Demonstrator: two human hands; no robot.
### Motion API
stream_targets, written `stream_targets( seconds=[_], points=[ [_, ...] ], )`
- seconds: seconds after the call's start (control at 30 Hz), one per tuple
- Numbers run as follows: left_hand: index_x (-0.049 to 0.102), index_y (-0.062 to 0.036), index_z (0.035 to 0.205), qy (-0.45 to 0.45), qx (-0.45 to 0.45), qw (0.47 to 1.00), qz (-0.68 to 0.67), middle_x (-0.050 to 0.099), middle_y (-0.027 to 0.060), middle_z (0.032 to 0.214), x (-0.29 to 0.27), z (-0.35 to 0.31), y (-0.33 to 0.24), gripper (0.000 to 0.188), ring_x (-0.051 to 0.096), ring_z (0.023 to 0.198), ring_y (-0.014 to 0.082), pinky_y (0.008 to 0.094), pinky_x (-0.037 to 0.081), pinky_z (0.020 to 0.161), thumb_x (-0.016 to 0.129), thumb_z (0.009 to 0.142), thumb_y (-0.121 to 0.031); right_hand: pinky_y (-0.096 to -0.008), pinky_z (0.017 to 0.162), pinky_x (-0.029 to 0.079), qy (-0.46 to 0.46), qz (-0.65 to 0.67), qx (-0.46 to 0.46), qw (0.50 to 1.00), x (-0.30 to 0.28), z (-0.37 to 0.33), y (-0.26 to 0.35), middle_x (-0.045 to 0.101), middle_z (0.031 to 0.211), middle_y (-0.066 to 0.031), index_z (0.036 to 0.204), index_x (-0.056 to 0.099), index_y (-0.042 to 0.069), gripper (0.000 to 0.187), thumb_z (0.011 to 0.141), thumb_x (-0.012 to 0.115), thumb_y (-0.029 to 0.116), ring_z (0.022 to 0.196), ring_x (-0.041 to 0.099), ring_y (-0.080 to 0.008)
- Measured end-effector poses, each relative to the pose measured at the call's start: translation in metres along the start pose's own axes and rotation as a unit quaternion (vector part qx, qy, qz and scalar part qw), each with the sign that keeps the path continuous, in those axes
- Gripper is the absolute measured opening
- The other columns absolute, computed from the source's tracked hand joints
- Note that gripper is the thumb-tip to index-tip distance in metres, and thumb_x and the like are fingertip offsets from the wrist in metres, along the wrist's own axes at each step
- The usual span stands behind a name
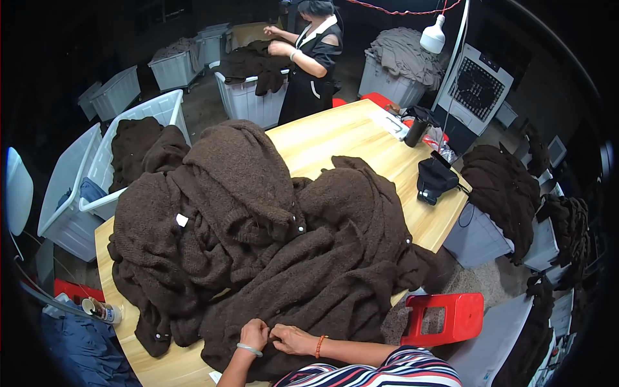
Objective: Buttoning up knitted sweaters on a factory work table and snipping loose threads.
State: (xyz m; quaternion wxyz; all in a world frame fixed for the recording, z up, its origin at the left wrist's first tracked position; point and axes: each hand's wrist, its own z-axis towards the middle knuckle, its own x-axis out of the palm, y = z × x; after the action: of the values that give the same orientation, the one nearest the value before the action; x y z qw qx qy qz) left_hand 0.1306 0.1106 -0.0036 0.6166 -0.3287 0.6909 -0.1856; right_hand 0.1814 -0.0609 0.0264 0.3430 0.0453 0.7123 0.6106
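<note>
Side by side at the near edge of the table, my left hand (254, 334) and my right hand (291, 339) are both closed on a dark brown knit garment (303, 284). The fingers press together in a pinch, with their tips partly hidden. This garment is spread in folds toward me. Behind it and to the left is a big heap of similar brown knitwear (238, 174), with a small white label (182, 220) and a few pale buttons showing. My left wrist wears a pale bangle, my right a red bead bracelet.
Beneath the heap is a light wooden table (335, 138). A black strapped device (435, 179) and a dark bottle (416, 132) stand at its far right. A red stool (451, 319) is close on my right. White bins (477, 235) surround the table; another person (316, 58) handles dark garments beyond.
</note>
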Motion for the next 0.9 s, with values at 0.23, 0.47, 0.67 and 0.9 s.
stream_targets(
  seconds=[0.23, 0.47, 0.67, 0.9],
  points=[
    [0.063, -0.0002, 0.087, 0.137, -0.198, 0.788, -0.566, 0.063, 0.0018, 0.077, -0.024, -0.007, 0.0, 0.006, 0.056, 0.065, 0.0076, 0.0194, 0.043, 0.06, 0.066, 0.083, -0.003, -0.0423, 0.075, 0.049, -0.067, -0.029, 0.008, 0.997, -0.003, 0.006, 0.005, 0.058, 0.09, -0.0191, 0.094, 0.054, -0.001, 0.018, 0.079, 0.06, 0.007, 0.087, 0.06, -0.037],
    [0.062, -0.0014, 0.087, 0.147, -0.211, 0.758, -0.599, 0.061, 0.0, 0.075, -0.018, -0.011, 0.006, 0.004, 0.052, 0.064, 0.007, 0.0191, 0.041, 0.06, 0.065, 0.084, -0.003, -0.0422, 0.082, 0.049, -0.111, 0.014, 0.018, 0.994, -0.001, 0.007, 0.001, 0.061, 0.098, -0.02, 0.106, 0.055, -0.001, 0.026, 0.082, 0.059, 0.009, 0.093, 0.06, -0.0366],
    [0.063, 0.0003, 0.091, 0.17, -0.195, 0.766, -0.589, 0.063, 0.0013, 0.081, -0.012, -0.009, 0.019, 0.008, 0.055, 0.069, 0.0073, 0.0186, 0.044, 0.065, 0.066, 0.085, -0.004, -0.0409, 0.076, 0.05, -0.062, -0.025, -0.022, 0.997, -0.005, 0.011, -0.01, 0.061, 0.091, -0.0196, 0.102, 0.061, -0.003, 0.025, 0.081, 0.06, 0.009, 0.086, 0.061, -0.0365],
    [0.064, 0.0034, 0.096, 0.05, -0.058, 0.93, -0.36, 0.067, 0.0067, 0.091, -0.022, -0.031, -0.022, 0.022, 0.064, 0.086, 0.0121, 0.0252, 0.051, 0.078, 0.072, 0.079, -0.008, -0.043, 0.084, 0.048, -0.024, -0.007, 0.032, 0.999, -0.014, 0.008, -0.009, 0.062, 0.095, -0.0226, 0.097, 0.062, -0.004, 0.024, 0.08, 0.058, 0.012, 0.094, 0.06, -0.0385]
  ],
)
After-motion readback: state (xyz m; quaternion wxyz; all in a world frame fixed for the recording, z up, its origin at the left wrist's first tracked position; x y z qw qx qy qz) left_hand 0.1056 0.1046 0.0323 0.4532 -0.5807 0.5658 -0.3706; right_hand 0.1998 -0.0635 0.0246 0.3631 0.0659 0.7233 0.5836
